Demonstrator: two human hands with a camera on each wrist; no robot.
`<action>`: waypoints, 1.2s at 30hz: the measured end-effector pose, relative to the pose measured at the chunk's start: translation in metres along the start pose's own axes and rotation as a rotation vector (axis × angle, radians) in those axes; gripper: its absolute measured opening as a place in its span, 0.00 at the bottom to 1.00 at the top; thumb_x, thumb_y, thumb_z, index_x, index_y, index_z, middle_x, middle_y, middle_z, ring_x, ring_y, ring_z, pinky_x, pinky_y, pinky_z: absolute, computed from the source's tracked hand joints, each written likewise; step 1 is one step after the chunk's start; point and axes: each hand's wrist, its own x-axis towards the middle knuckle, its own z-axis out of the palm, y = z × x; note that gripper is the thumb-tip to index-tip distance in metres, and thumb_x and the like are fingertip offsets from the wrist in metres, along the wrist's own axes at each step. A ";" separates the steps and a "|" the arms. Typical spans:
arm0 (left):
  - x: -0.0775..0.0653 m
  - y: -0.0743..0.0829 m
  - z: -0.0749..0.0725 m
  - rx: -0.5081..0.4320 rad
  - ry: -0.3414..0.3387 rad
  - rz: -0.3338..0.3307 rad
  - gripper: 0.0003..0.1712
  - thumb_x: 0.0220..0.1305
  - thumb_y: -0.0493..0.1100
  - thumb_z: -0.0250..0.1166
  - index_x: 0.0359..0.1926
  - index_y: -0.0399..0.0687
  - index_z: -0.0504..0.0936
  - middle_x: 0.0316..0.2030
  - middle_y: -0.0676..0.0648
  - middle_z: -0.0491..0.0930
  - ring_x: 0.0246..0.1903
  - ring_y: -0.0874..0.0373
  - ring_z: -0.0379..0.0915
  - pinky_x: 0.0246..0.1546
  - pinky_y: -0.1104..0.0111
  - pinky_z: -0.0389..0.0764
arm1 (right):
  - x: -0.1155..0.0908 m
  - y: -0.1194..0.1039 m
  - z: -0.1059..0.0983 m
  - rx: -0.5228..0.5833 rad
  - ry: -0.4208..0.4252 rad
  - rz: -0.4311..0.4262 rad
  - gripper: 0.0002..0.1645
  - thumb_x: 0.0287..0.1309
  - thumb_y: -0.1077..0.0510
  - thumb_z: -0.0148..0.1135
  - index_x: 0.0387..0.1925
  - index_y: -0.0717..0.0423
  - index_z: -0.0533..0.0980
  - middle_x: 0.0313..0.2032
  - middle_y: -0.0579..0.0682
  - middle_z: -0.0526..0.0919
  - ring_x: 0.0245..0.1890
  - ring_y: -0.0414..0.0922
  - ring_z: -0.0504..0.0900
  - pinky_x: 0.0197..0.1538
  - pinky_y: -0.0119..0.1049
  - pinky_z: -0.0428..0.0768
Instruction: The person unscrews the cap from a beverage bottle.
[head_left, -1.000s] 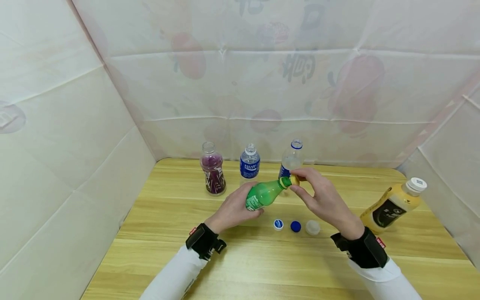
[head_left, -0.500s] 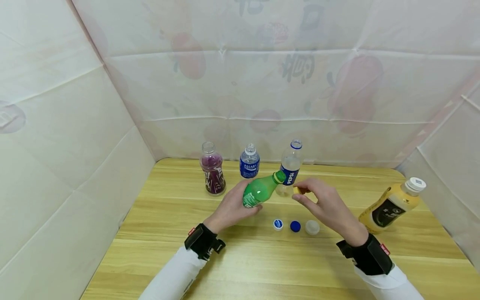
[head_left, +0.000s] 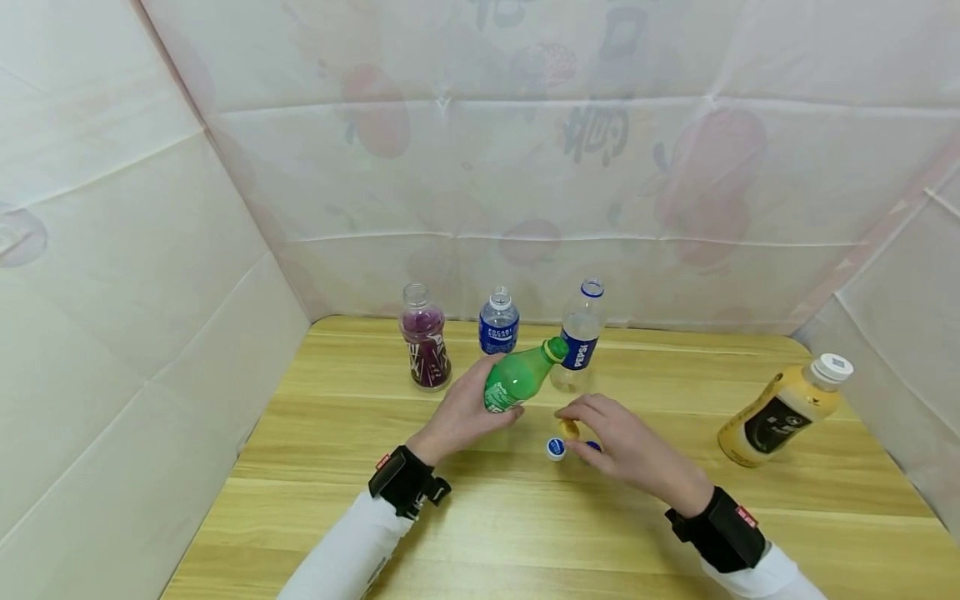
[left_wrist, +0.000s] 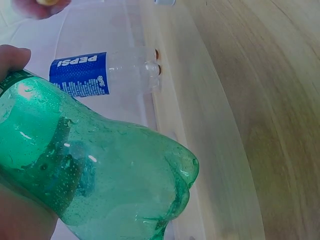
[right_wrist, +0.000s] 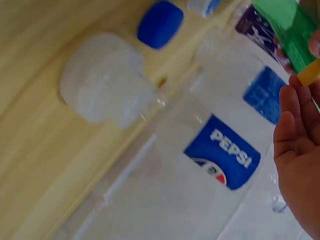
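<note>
My left hand [head_left: 467,412] grips a green Sprite bottle [head_left: 517,379] round its body. The bottle leans with its uncapped neck up and to the right, above the table. A yellow bottle cap [head_left: 570,429] is pinched between the thumb and fingers of my right hand [head_left: 626,442], low over the table, right of the green bottle. Just beneath it lie a white cap with a blue top [head_left: 556,449] and a dark blue cap [right_wrist: 160,24], which the fingers partly cover in the head view. A translucent white cap [right_wrist: 100,75] shows in the right wrist view; my right hand hides it from the head view.
Along the back stand a purple-labelled bottle [head_left: 426,346], a Pocari Sweat bottle [head_left: 498,327] and a Pepsi bottle [head_left: 579,350], all uncapped. A yellow drink bottle [head_left: 783,412] with a white cap stands at the right. Printed white sheets [head_left: 480,183] enclose the wooden table [head_left: 360,450].
The yellow cap has come off the green bottle's neck. My right hand has carried it right, then down toward the loose caps. The left hand has tilted the green bottle slightly more upright.
</note>
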 end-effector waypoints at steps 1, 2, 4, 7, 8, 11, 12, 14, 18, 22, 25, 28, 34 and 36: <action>0.000 0.000 0.000 0.000 0.001 0.001 0.46 0.56 0.45 0.78 0.72 0.44 0.66 0.57 0.44 0.78 0.52 0.52 0.78 0.53 0.57 0.82 | -0.001 -0.001 0.003 -0.009 -0.021 0.001 0.24 0.56 0.60 0.78 0.53 0.59 0.80 0.47 0.47 0.83 0.50 0.44 0.81 0.53 0.43 0.84; 0.000 0.000 0.000 -0.002 0.002 -0.001 0.46 0.56 0.45 0.79 0.72 0.44 0.66 0.57 0.44 0.78 0.52 0.52 0.78 0.53 0.57 0.82 | -0.002 -0.002 0.006 -0.013 -0.042 0.003 0.24 0.56 0.59 0.78 0.53 0.58 0.80 0.47 0.47 0.83 0.50 0.44 0.82 0.53 0.43 0.84; 0.000 0.000 0.000 -0.002 0.004 -0.004 0.46 0.56 0.45 0.79 0.72 0.44 0.66 0.56 0.45 0.78 0.52 0.52 0.78 0.53 0.57 0.82 | -0.004 -0.003 0.012 -0.015 -0.072 -0.010 0.23 0.56 0.58 0.78 0.52 0.57 0.81 0.47 0.47 0.83 0.50 0.44 0.82 0.53 0.44 0.83; 0.000 0.000 0.000 -0.007 0.006 -0.003 0.46 0.56 0.45 0.79 0.72 0.44 0.67 0.56 0.45 0.78 0.51 0.53 0.78 0.52 0.57 0.82 | -0.007 -0.005 0.021 -0.012 -0.100 -0.042 0.20 0.57 0.55 0.78 0.49 0.55 0.82 0.46 0.45 0.83 0.48 0.43 0.82 0.52 0.42 0.83; 0.000 0.000 0.000 -0.007 0.006 -0.004 0.46 0.56 0.45 0.79 0.72 0.44 0.67 0.56 0.45 0.78 0.51 0.53 0.78 0.52 0.57 0.82 | -0.008 -0.005 0.023 -0.020 -0.105 -0.057 0.20 0.56 0.53 0.78 0.48 0.55 0.83 0.45 0.44 0.83 0.47 0.42 0.82 0.51 0.42 0.83; 0.000 0.000 0.000 -0.007 0.006 -0.002 0.46 0.56 0.45 0.79 0.72 0.44 0.66 0.55 0.45 0.79 0.50 0.53 0.78 0.52 0.57 0.82 | -0.010 -0.007 0.030 -0.069 -0.119 -0.091 0.20 0.55 0.50 0.79 0.46 0.52 0.84 0.44 0.43 0.84 0.46 0.42 0.81 0.49 0.41 0.83; 0.000 0.000 0.000 -0.008 0.005 -0.002 0.46 0.56 0.45 0.79 0.72 0.44 0.66 0.55 0.45 0.78 0.50 0.53 0.78 0.51 0.58 0.82 | -0.011 -0.007 0.032 -0.087 -0.126 -0.103 0.20 0.54 0.49 0.79 0.45 0.52 0.84 0.44 0.44 0.84 0.46 0.42 0.81 0.48 0.40 0.82; 0.000 0.000 0.000 -0.006 0.006 0.000 0.46 0.56 0.45 0.79 0.72 0.44 0.66 0.55 0.45 0.78 0.50 0.53 0.78 0.51 0.58 0.82 | -0.011 -0.009 0.035 -0.119 -0.151 -0.111 0.20 0.54 0.48 0.79 0.45 0.51 0.84 0.44 0.44 0.84 0.46 0.42 0.81 0.47 0.40 0.81; 0.000 0.000 0.000 -0.015 0.007 0.001 0.46 0.56 0.45 0.79 0.72 0.44 0.67 0.55 0.45 0.78 0.50 0.53 0.78 0.51 0.58 0.82 | -0.013 -0.012 0.039 -0.149 -0.234 -0.086 0.18 0.56 0.44 0.78 0.43 0.48 0.84 0.43 0.42 0.83 0.44 0.41 0.79 0.45 0.38 0.77; 0.001 -0.001 0.001 -0.022 0.007 -0.005 0.46 0.55 0.44 0.79 0.72 0.45 0.67 0.55 0.45 0.78 0.50 0.53 0.77 0.51 0.58 0.82 | -0.013 -0.012 0.040 -0.166 -0.302 -0.053 0.18 0.56 0.40 0.76 0.40 0.46 0.84 0.39 0.39 0.81 0.41 0.39 0.77 0.43 0.35 0.75; 0.001 -0.001 0.001 -0.021 0.008 -0.010 0.46 0.55 0.44 0.79 0.72 0.46 0.67 0.55 0.45 0.78 0.50 0.53 0.77 0.52 0.58 0.81 | -0.013 -0.011 0.040 -0.171 -0.314 -0.055 0.19 0.55 0.38 0.75 0.38 0.45 0.83 0.36 0.37 0.79 0.38 0.37 0.75 0.41 0.33 0.72; 0.001 -0.001 0.001 -0.016 0.007 -0.014 0.47 0.55 0.45 0.79 0.72 0.45 0.66 0.56 0.45 0.79 0.51 0.53 0.78 0.52 0.57 0.82 | -0.014 -0.011 0.041 -0.178 -0.307 -0.068 0.19 0.55 0.37 0.75 0.36 0.45 0.82 0.33 0.36 0.77 0.35 0.37 0.72 0.39 0.33 0.72; 0.001 0.001 0.001 -0.020 0.000 -0.020 0.48 0.55 0.46 0.79 0.73 0.44 0.66 0.56 0.44 0.78 0.50 0.52 0.78 0.52 0.57 0.82 | -0.015 -0.011 0.045 -0.192 -0.301 -0.078 0.19 0.54 0.37 0.75 0.35 0.45 0.82 0.32 0.36 0.74 0.34 0.37 0.71 0.40 0.34 0.74; 0.001 0.000 0.001 -0.031 -0.001 -0.023 0.48 0.55 0.46 0.79 0.73 0.44 0.66 0.56 0.44 0.78 0.50 0.52 0.77 0.51 0.57 0.81 | -0.016 -0.011 0.046 -0.193 -0.302 -0.076 0.20 0.54 0.37 0.75 0.35 0.45 0.82 0.32 0.36 0.75 0.35 0.37 0.72 0.41 0.34 0.75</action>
